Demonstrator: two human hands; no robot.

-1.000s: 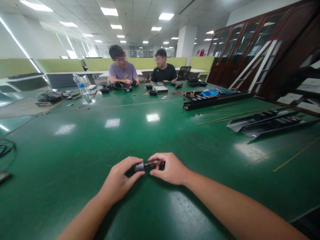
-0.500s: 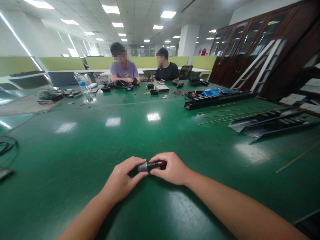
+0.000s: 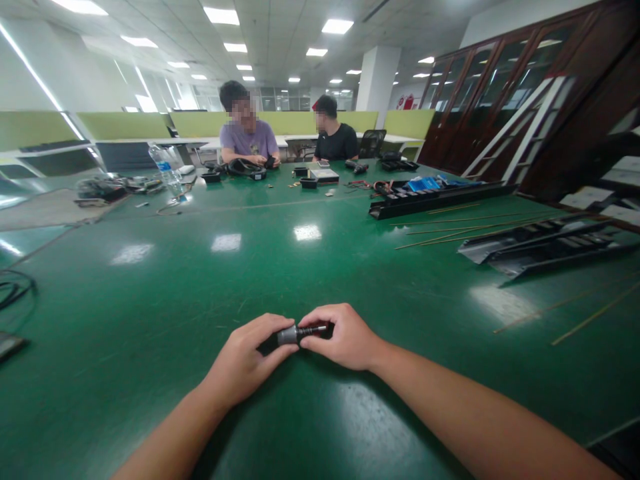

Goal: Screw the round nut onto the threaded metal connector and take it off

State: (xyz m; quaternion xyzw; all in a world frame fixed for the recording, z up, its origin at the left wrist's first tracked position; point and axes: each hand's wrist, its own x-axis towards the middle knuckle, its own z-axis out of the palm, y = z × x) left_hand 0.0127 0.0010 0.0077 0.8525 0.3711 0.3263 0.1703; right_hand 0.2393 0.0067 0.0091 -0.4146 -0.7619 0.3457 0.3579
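Between my hands, just above or on the green table (image 3: 280,273), is a small cylindrical part (image 3: 287,335) with a grey sleeve, a thinner dark ridged stem and a bright tip at its right end. My left hand (image 3: 245,357) pinches the grey sleeve between thumb and fingers. Thumb and index finger of my right hand (image 3: 345,339) close around the ridged stem near the sleeve. The tip points into the right palm. The part's left end is partly hidden in my left hand, and its exact kind cannot be made out.
Across the table sit a person in purple (image 3: 247,140) and a person in black (image 3: 336,141). Black metal channels (image 3: 510,260) and thin rods (image 3: 450,237) lie at right. A water bottle (image 3: 165,170) stands at far left, near black cables (image 3: 245,168). A ladder (image 3: 537,127) leans behind.
The left hand and the grey sleeve have shifted very slightly to the right, toward my right hand. Both hands keep their hold.
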